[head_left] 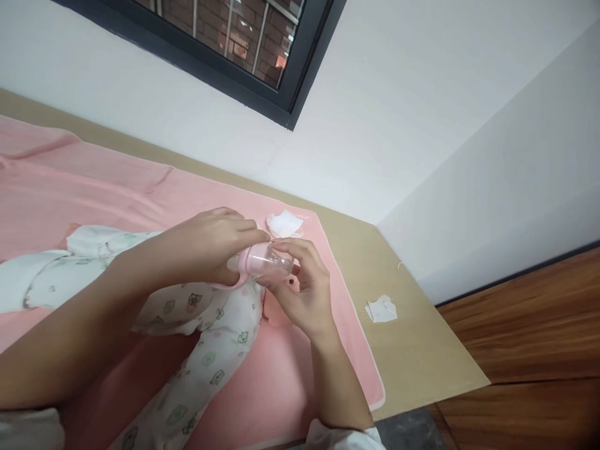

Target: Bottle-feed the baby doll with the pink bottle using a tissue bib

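The clear bottle with a pink ring (269, 261) is up between my two hands, over the patterned cloth (234, 312). My right hand (304, 281) pinches the clear end, fingers on top and thumb below. My left hand (220, 240) curls around the pink end, but I can't see all its fingers. I think I'm working on where the pink and clear parts meet. The next move needs one end kept still. A peach-pink thing with a black dot (276, 309) pokes out underneath. Around it lies the pink blanket (103, 200).
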